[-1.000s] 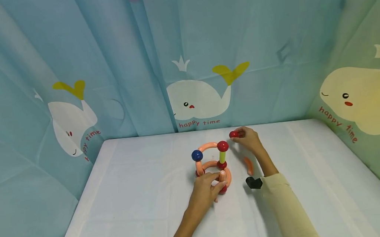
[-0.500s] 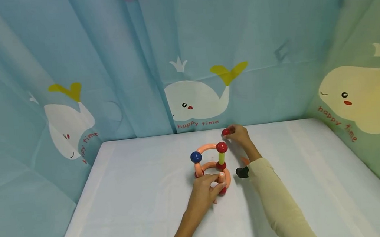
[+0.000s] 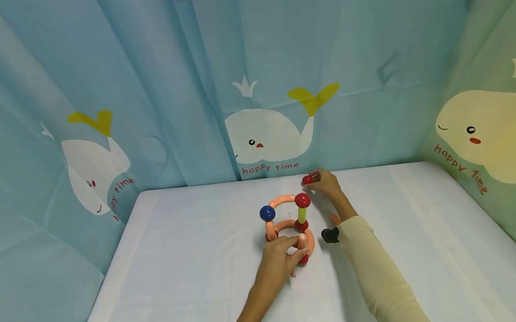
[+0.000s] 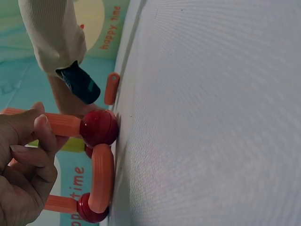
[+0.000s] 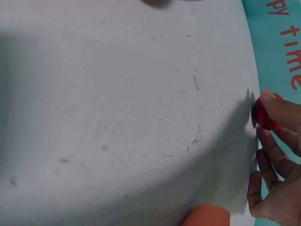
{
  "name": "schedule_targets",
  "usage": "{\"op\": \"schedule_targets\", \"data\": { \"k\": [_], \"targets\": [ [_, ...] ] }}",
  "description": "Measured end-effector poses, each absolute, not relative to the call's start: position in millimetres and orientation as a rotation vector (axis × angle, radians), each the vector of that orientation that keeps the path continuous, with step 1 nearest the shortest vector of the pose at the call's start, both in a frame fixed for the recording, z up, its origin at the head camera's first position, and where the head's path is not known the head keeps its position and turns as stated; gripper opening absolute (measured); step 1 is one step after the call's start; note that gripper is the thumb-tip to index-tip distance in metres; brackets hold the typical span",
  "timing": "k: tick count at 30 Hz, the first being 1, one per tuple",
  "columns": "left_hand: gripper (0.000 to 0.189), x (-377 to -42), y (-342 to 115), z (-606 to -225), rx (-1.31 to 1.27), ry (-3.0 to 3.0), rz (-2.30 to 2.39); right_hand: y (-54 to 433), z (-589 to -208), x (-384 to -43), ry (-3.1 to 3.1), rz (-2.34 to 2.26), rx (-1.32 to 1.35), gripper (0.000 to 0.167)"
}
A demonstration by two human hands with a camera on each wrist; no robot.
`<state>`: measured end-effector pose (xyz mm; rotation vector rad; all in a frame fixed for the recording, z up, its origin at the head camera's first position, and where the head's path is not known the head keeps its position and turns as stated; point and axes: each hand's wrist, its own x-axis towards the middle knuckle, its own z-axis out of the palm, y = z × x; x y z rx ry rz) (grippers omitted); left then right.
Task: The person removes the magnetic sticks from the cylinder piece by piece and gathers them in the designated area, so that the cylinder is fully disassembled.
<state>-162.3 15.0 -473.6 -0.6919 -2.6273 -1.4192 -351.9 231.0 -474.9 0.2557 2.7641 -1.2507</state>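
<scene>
A toy frame of orange rods and red balls stands mid-table, with a blue ball [image 3: 267, 213] and a red ball [image 3: 302, 200] on top and a yellow-green rod [image 3: 302, 214] upright on its right side. My left hand [image 3: 276, 260] pinches an upright orange rod [image 4: 65, 125] that sits on a red ball [image 4: 99, 128] at the frame's near corner. Near the table's back edge, my right hand [image 3: 327, 185] holds a loose red ball [image 5: 268, 112] between thumb and fingers, just behind the frame. In the right wrist view the ball is close over the tabletop.
A loose orange curved rod [image 4: 111, 88] lies right of the frame, partly hidden by the right sleeve [image 3: 375, 268] in the head view. The white table [image 3: 180, 268] ends at a blue curtain [image 3: 179, 86] with printed whales.
My right hand has moved left with the red ball, toward the back of the frame, and stayed there for the last half second. The left hand keeps its grip on the orange rod.
</scene>
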Motion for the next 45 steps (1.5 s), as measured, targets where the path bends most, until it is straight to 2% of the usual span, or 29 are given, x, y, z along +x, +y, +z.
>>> {"op": "schedule_targets", "data": {
  "k": [12, 22, 29, 36, 39, 45],
  "targets": [
    [0.018, -162, 14, -473, -0.69, -2.615, -1.411, 233, -475, -349, 2.76, -1.263, 0.215, 0.053],
    [0.02, -163, 15, -473, -0.686, -2.609, -1.403, 248, -463, -349, 2.584, -1.405, 0.182, 0.063],
    [0.023, -164, 15, -472, -0.688, -2.585, -1.42, 252, -438, -335, 2.664, -1.71, 0.365, 0.044],
    [0.015, -164, 14, -472, -0.712, -2.571, -1.407, 249, -411, -311, 2.551, -2.339, 0.581, 0.019],
    [0.014, -164, 14, -471, -0.721, -2.561, -1.387, 242, -399, -293, 2.562, -2.602, 0.5, 0.015],
    [0.01, -164, 15, -473, -0.745, -2.558, -1.344, 222, -371, -235, 2.946, -2.773, 0.045, 0.029]
  ]
}}
